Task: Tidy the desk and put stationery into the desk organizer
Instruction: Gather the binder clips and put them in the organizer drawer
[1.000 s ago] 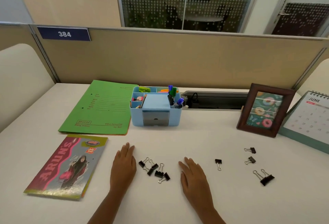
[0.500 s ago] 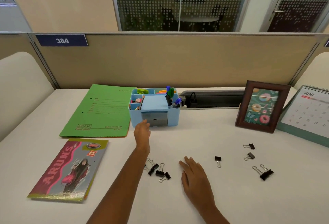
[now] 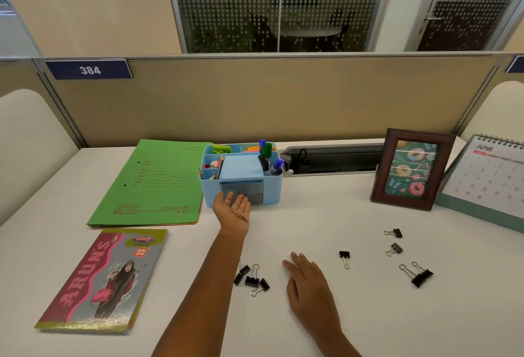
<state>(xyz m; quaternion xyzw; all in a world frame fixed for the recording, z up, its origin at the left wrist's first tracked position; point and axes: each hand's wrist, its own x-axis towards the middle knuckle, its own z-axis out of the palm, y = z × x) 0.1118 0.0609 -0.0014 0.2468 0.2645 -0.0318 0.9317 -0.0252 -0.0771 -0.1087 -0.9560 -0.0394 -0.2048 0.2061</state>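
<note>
— What have you got on the head camera?

— My left hand (image 3: pixel 233 209) is stretched out to the blue organizer (image 3: pixel 241 175), palm up, fingers at the grey drawer (image 3: pixel 246 192) in its front. I can't tell whether the fingertips are hooked on the drawer or only touching it; nothing sits in the palm.

— And the right?

— My right hand (image 3: pixel 307 283) lies flat on the desk (image 3: pixel 312 223), fingers spread, holding nothing.

— Where's the stationery?

— A cluster of black clips (image 3: pixel 251 278) lies between my two forearms, partly hidden under the left one. One single clip (image 3: pixel 344 257) is just right of my right hand. Three more lie further right: two small ones (image 3: pixel 394 241) and a bigger clip (image 3: pixel 419 275) nearest me. Markers (image 3: pixel 268 158) and other small items already stand in the organizer's compartments.

— Anything else on the desk?

— A green folder (image 3: pixel 153 183) touches the organizer's left side, a book (image 3: pixel 105 280) lies in front of the folder, and a frame (image 3: pixel 412 169) and a calendar (image 3: pixel 487 178) stand at the far right.
</note>
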